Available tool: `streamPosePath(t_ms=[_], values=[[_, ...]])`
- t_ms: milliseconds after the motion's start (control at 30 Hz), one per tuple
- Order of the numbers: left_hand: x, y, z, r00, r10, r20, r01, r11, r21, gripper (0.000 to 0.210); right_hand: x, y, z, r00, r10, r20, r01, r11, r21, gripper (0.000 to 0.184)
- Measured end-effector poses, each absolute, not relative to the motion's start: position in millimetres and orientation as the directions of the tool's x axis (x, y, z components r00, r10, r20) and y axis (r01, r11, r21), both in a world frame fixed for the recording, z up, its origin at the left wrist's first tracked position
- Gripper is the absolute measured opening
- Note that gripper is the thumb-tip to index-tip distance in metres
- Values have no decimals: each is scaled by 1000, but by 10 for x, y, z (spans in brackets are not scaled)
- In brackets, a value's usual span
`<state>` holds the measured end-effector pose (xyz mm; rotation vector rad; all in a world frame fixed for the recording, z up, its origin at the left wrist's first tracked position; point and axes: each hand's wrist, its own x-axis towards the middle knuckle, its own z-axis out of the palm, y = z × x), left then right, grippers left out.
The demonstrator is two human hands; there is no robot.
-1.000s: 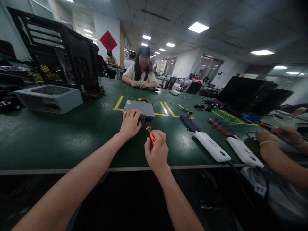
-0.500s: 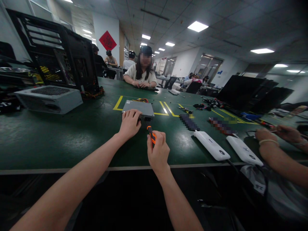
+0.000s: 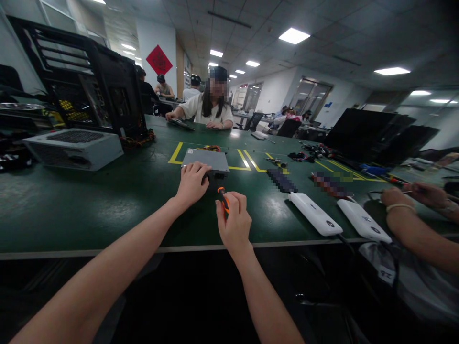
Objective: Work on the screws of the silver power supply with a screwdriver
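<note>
A grey metal computer power supply [image 3: 206,158] lies on the green table in front of me, with bundled coloured wires behind it. My left hand [image 3: 194,182] grips its near left edge, the fingers curled over the top and side. In my right hand [image 3: 234,220] is an orange and black screwdriver [image 3: 224,198], closed in my fingers and pointing up toward the near face of the unit, beside its power socket. The shaft is thin and dark; whether its tip touches a screw I cannot tell.
To the left stand another power supply [image 3: 75,148] and a black computer case [image 3: 89,81]. White power banks [image 3: 315,213] lie on the right, near a co-worker's hands [image 3: 398,198]. Opposite sits another person [image 3: 211,107]. Dark flat panels [image 3: 362,134] stand at the back right.
My right hand has shifted slightly left, and the screwdriver now points at the power supply's near face. The person opposite has reached out sideways to a dark object. My left hand stays put.
</note>
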<state>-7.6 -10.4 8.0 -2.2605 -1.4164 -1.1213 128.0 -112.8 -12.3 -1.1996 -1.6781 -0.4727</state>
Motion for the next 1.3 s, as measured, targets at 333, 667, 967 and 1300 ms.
streamPosePath(t_ms=[333,667,967,1300], values=[[-74,-104,72,225,659,718,847,-496,190,34,1284,-1128,-103,-92,466,880,856,488,-170,19],[-75,-101,60,225,665,712,848,-494,193,34,1275,-1104,-136,-177,421,889,813,572,-108,20],[-73,-111,66,230,662,714,846,-499,190,34,1251,-1153,-75,-282,474,834,810,583,-57,22],[-73,-125,83,226,672,705,846,-494,200,34,1275,-1101,-142,-110,463,879,815,548,-187,17]])
